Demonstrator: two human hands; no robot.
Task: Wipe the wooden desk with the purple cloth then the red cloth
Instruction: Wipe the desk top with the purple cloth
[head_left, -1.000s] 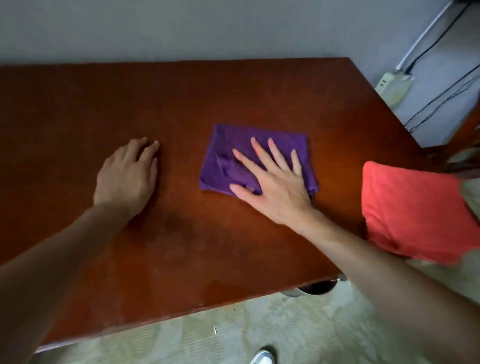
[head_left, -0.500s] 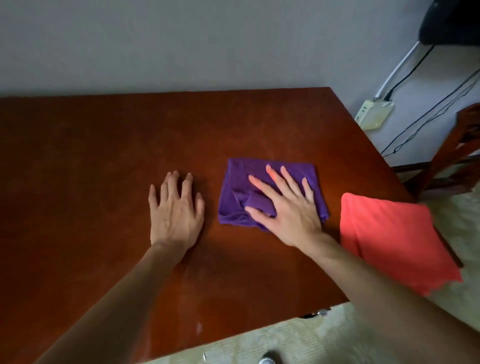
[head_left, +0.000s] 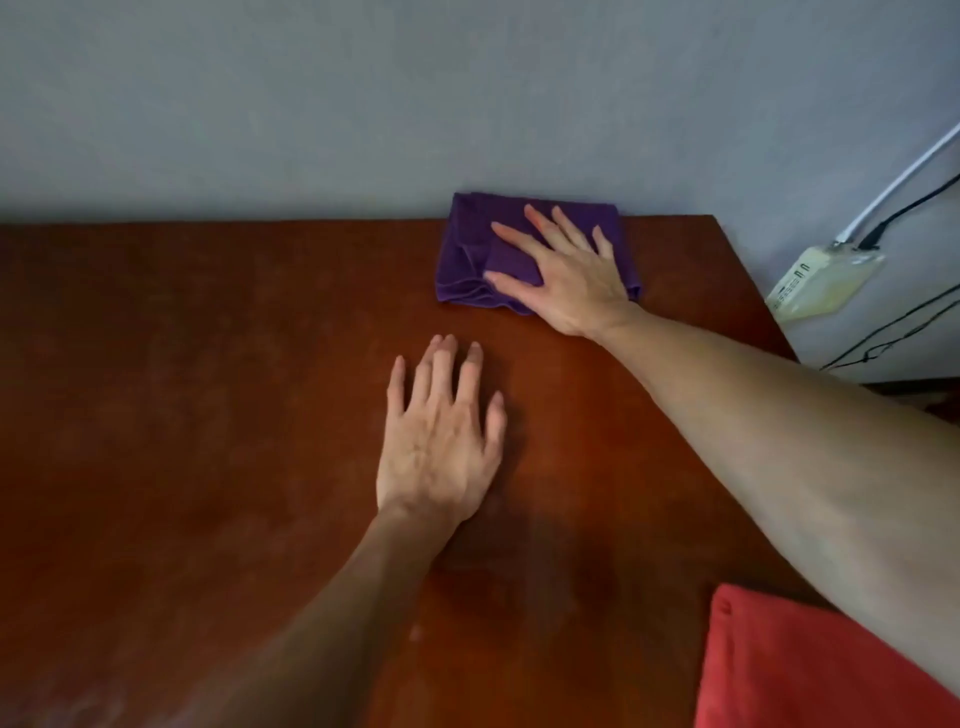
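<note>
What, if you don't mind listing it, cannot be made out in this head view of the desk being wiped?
- Red cloth: cut off by the bottom and right edges and partly covered by the right forearm, so its full extent is unknown.
- Purple cloth: its middle lies under the right hand.
- Wooden desk: its near and left edges fall outside the frame.
- Power strip: too blurred to read its sockets.
- Left hand: palm contact with the desk is hidden underneath.

wooden desk (head_left: 208, 415), purple cloth (head_left: 467, 260), red cloth (head_left: 779, 665)
</note>
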